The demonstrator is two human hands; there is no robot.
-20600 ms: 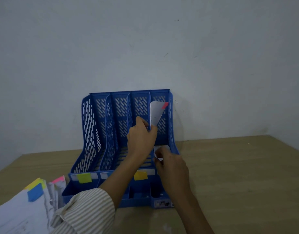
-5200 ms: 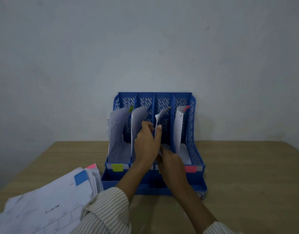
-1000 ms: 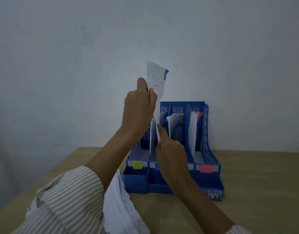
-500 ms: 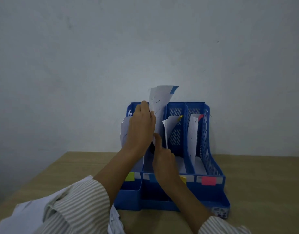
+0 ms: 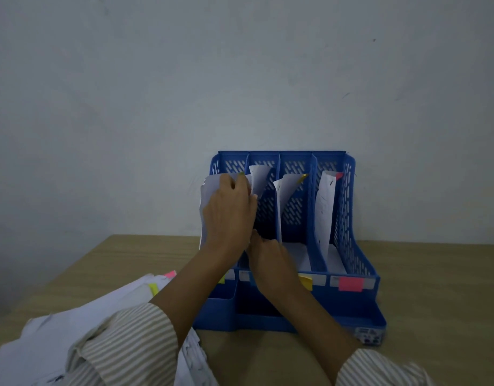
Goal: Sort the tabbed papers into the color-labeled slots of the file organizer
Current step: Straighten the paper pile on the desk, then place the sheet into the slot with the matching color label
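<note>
The blue file organizer [image 5: 351,246] stands on the table against the wall, with four upright slots. Its front labels show green [image 5: 221,280], yellow [image 5: 305,282] and pink [image 5: 350,283]; my right hand covers the second label. My left hand [image 5: 229,213] pinches the top of a white paper [image 5: 258,179] standing in the second slot, whose tab is hidden. My right hand [image 5: 268,260] reaches into the bottom of that slot with one digit pointing up; its other fingers are hidden. Papers with a green tab [image 5: 209,190], a yellow tab [image 5: 287,188] and a pink tab [image 5: 326,201] stand in the other slots.
A loose pile of white tabbed papers [image 5: 115,310] lies at the front left under my left sleeve, with a pink tab [image 5: 170,273] and a yellow-green tab [image 5: 153,288] showing. The wooden table [image 5: 435,288] extends to the right of the organizer. A plain wall is behind.
The blue-tabbed paper, held high above the organizer a second ago, has come down into the second slot. Both hands dropped with it, and the blue tab is no longer visible.
</note>
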